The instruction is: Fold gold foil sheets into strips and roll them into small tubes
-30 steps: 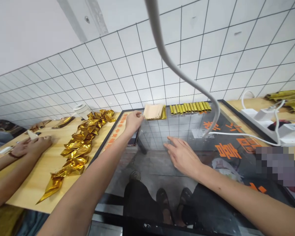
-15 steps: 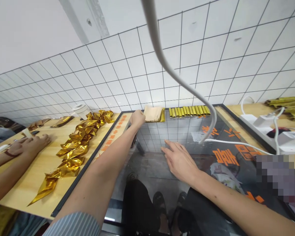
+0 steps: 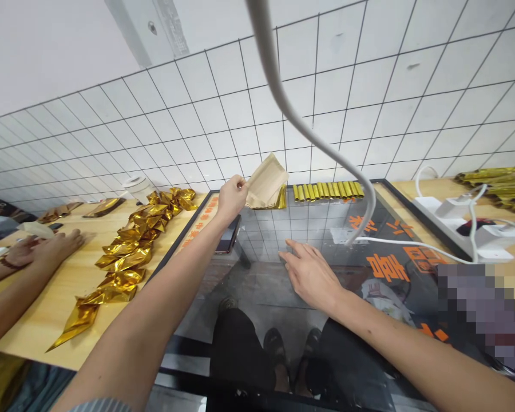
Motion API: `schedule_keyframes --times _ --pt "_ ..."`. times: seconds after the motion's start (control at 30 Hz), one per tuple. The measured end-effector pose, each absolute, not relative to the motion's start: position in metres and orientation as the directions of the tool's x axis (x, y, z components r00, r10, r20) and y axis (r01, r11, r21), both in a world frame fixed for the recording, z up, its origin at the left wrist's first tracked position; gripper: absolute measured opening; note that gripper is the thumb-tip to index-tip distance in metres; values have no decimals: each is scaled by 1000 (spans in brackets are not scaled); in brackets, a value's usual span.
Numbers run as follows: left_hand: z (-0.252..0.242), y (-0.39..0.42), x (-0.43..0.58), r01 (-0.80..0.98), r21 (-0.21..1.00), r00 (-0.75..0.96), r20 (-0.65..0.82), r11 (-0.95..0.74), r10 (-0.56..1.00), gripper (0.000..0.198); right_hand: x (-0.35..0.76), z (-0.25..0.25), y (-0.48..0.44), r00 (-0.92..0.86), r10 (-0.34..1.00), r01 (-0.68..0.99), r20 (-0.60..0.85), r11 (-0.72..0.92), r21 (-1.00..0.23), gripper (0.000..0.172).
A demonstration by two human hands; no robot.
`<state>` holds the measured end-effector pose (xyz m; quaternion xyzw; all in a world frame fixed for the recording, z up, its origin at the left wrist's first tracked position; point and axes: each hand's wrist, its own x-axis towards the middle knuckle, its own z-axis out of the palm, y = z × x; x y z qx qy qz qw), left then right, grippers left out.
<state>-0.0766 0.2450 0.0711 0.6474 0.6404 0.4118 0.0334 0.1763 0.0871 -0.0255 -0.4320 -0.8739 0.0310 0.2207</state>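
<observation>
My left hand (image 3: 232,198) pinches the left edge of a tan paper sheet (image 3: 268,178), which is tilted up above a paper stack with gold edges (image 3: 281,199) at the back of the glass tabletop (image 3: 266,240). My right hand (image 3: 309,273) hovers over or rests on the glass, palm down with fingers apart, holding nothing. Right of the stack lies a row of several small gold paper rolls (image 3: 328,191).
A chain of folded gold foil (image 3: 126,252) runs along the wooden table on the left. Another person's hands (image 3: 51,249) are at far left. White power strips (image 3: 455,220) and more gold rolls (image 3: 493,186) lie right. A white cable (image 3: 309,134) hangs in front.
My left hand has lifted the tan sheet from the stack and tilted it up. A dark phone now shows beside my left forearm. My right hand has hardly moved.
</observation>
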Motion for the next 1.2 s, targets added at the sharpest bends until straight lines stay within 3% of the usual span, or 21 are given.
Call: schedule_keyframes --times 0.13,0.2,0.33,0.43,0.53,0.6,0.73,0.87,1.0,1.2 --pt "79 220 -81 709 641 -97 501 -293 860 10 181 -25 89 -504 761 716 407 632 -295 40" --pt "78 206 -81 653 686 -60 471 -323 880 11 184 -19 84 -537 695 671 478 695 -257 41" --pt "66 173 -77 525 784 85 339 -331 937 20 183 0 64 -733 373 442 569 897 -19 42" --pt "50 149 -69 424 878 252 123 -223 960 27 174 8 54 -650 178 341 739 937 74 31" --pt "32 134 -61 435 880 417 -7 -192 909 30 169 8 54 -520 201 340 830 940 -15 30" --pt "21 129 -57 439 874 487 -37 -209 872 33 170 5 59 -510 275 362 815 928 -86 30" --pt "6 129 -54 474 827 466 56 -302 883 30 177 3 69 -538 512 458 669 844 -278 37" --pt "-1 129 -53 556 765 394 102 -325 913 29 182 9 72 -594 711 576 376 703 -418 38" --pt "-7 123 -49 628 726 272 134 -281 953 29 184 19 68 -651 749 659 125 639 -398 31" --pt "-14 114 -38 724 639 172 199 -261 965 21 186 26 65 -683 729 687 45 662 -300 23"
